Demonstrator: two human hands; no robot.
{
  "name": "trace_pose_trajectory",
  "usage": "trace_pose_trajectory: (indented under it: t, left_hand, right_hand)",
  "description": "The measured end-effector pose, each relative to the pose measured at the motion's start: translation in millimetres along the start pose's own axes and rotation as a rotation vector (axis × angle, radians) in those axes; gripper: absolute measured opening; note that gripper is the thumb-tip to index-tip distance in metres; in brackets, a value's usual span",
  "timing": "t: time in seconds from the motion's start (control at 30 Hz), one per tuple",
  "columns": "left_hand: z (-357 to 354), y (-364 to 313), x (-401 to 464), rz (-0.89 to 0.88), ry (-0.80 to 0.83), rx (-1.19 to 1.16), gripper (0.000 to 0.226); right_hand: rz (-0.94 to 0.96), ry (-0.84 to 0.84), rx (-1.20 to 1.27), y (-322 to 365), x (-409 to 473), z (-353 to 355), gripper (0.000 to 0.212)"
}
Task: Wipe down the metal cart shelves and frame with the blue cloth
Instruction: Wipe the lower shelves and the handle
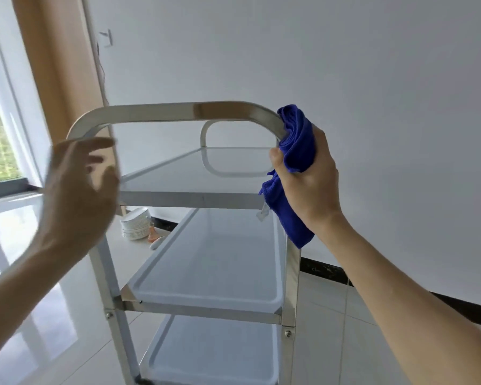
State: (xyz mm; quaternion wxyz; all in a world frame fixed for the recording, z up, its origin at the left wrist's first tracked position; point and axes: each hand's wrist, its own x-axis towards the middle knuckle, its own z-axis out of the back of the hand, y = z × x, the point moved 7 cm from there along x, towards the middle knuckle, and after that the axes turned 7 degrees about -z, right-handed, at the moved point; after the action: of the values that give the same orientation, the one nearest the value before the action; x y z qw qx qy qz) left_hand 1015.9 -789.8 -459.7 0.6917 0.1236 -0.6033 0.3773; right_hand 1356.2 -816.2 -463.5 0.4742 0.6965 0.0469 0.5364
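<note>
cart (206, 273) stands ahead, its handle (178, 109) bend under the right hand (309, 179), whose fingers bunch the cloth (297, 143) around it. left hand (78, 184) blurred beside the far bend, fingers spread, empty. unbraced, the cart may roll under a hard wipe.

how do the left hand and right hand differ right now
The right hand grips the blue cloth against the cart handle's right bend; the left hand holds nothing. The right hand is sharp, its fingers curled; the left hand is blurred, its fingers spread. Both are bare, near the handle.
</note>
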Motion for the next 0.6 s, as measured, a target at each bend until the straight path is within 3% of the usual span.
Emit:
trace_pose_trajectory:
  t: [0.1, 0.17, 0.3, 0.4, 0.53, 0.6]
  left_hand:
    - [-16.4, -94.7, 27.2, -0.303, 0.045, -0.04, 0.027]
    - [-32.0, -139.2, 47.2, -0.367, 0.103, -0.052, 0.026]
    - [-80.2, -173.3, 91.4, -0.326, 0.37, 0.083, 0.034]
    - [-116.9, -162.3, 92.1, -0.179, 0.572, 0.158, 0.042]
    - [-126.2, -153.5, 84.6, -0.226, 0.44, 0.204, 0.042]
    - [-126.6, -149.5, 85.9, -0.232, 0.409, 0.196, 0.041]
  right_hand:
    - [-0.013, 0.011, 0.022, -3.1, -8.1, -3.7, 0.055]
    - [-0.005, 0.021, 0.042, -8.2, -15.9, -3.6, 0.064]
    - [0.036, 0.002, 0.043, -11.1, -29.4, -1.5, 0.072]
    - [0.067, 0.022, 0.008, -10.5, -32.2, -0.8, 0.077]
    - [-0.007, 0.08, -0.069, 4.9, -18.2, 0.1, 0.061]
    - [0.038, 0.089, -0.25, 28.7, 4.2, -7.0, 0.051]
